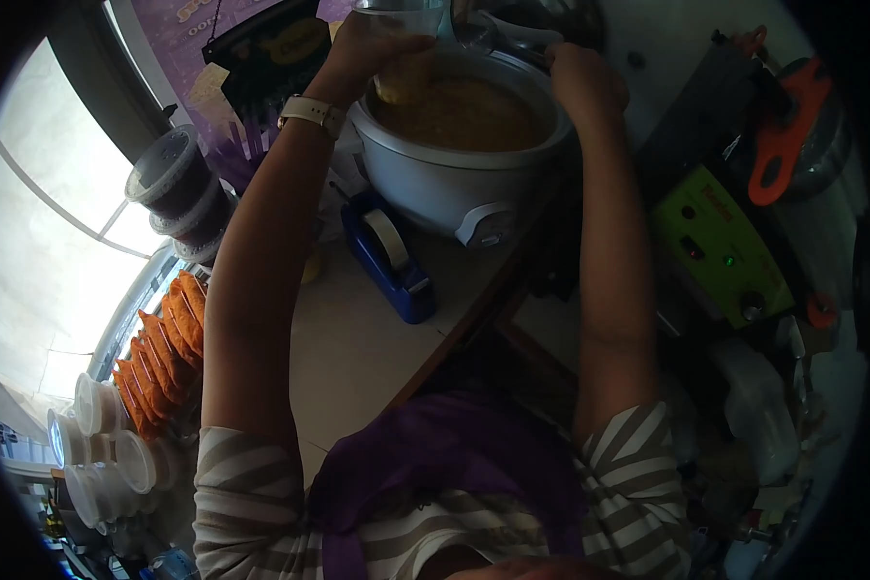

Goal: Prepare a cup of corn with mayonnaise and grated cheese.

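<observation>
My left hand [359, 58], with a watch [312, 114] at the wrist, holds a clear plastic cup [399, 22] over the left side of a white electric cooker [435, 181]. Something yellowish shows low in or just below the cup; I cannot tell which. Brownish-yellow liquid [478, 116] fills much of the cooker's inside. At the right rim, my right hand [587, 83] is closed around the handle of a metal utensil, probably a ladle [475, 36]. Its bowl end is near the cup, above the far rim. Dim light blurs the details there.
A blue tape dispenser [388, 257] sits before the cooker on the table [362, 348]. Stacked lidded tubs [174, 170], orange packets [163, 348] and clear cups [109, 449] line the left. Right are a green control panel [725, 246] and an orange-handled tool [790, 130].
</observation>
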